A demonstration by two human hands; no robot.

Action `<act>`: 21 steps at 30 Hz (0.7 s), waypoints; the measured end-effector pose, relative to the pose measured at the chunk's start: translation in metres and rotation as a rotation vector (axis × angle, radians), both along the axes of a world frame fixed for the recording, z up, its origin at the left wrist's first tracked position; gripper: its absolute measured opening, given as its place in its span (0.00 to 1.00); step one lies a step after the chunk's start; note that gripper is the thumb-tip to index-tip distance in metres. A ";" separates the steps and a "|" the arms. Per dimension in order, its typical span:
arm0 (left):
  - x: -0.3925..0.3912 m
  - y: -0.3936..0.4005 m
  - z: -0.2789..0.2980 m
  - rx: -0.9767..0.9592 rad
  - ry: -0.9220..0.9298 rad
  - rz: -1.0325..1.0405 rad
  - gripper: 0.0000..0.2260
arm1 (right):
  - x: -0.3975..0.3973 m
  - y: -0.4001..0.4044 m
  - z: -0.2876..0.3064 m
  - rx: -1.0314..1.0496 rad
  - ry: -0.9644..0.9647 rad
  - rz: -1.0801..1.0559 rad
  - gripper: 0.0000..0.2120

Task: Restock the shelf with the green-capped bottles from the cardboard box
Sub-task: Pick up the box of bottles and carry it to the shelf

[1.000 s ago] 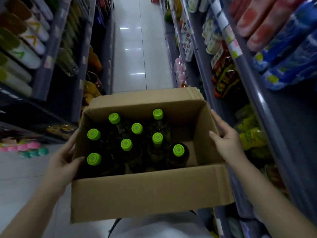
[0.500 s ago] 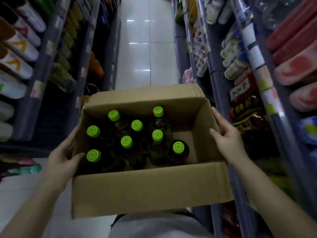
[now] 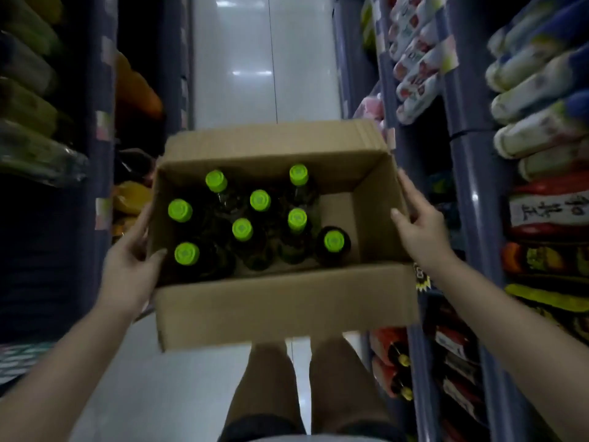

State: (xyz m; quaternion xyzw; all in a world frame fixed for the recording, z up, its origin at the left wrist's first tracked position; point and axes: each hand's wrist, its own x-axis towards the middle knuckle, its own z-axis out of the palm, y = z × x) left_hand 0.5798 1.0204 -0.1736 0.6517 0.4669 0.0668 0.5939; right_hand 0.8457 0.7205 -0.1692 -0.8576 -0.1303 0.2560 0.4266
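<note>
A narrow shop aisle is being shown, its pale glossy floor (image 3: 261, 65) being flanked by grey shelving (image 3: 471, 193) that is being filled with packets and bottles. An open cardboard box (image 3: 287, 307) is being held above the floor, over bare legs (image 3: 318, 387). It is being clamped at its side walls: the left hand (image 3: 129, 266) is being pressed flat on the left wall, the right hand (image 3: 420, 231) on the right, thumbs being hooked over the rims. Eight green-capped bottles (image 3: 242, 229) are being carried upright inside, between both hands.
</note>
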 end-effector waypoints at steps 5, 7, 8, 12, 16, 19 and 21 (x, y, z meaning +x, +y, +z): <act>0.058 0.030 -0.106 0.030 0.057 0.053 0.35 | 0.059 0.038 -0.111 -0.012 0.005 -0.042 0.32; 0.076 0.043 -0.156 0.036 0.066 0.062 0.35 | 0.076 0.047 -0.162 0.005 0.039 -0.067 0.32; 0.082 0.048 -0.181 0.036 0.063 0.082 0.34 | 0.082 0.050 -0.187 0.009 0.044 -0.072 0.31; 0.112 0.061 -0.277 0.065 0.078 0.092 0.34 | 0.105 0.064 -0.287 -0.014 0.013 -0.053 0.32; 0.126 0.066 -0.359 0.016 0.068 0.128 0.34 | 0.113 0.069 -0.370 -0.002 0.004 -0.118 0.30; 0.130 0.064 -0.403 0.008 0.092 0.116 0.33 | 0.114 0.070 -0.413 -0.038 0.013 -0.098 0.29; 0.130 0.059 -0.426 0.012 0.098 0.121 0.32 | 0.114 0.069 -0.437 -0.082 0.009 -0.092 0.29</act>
